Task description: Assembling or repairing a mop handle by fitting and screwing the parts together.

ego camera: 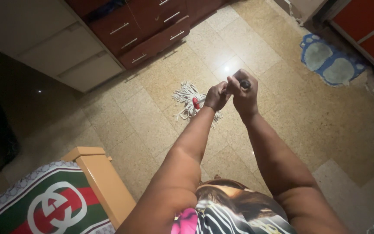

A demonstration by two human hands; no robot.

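Two hands, left hand and right hand, grip closed on dark mop handle, white stringy mop head on floor

One view only, worn on the head, tilted steeply down and a little forward over the person's own outstretched arms. Both forearms run up from the bottom edge toward centre frame, near the lens. Speckled beige tiled floor fills most of the field, farther off. Dark red wooden drawer unit at 12 o'clock, blue bath mat at 2 o'clock, pale wooden bed corner at 8 o'clock, close by. No second view to overlap.
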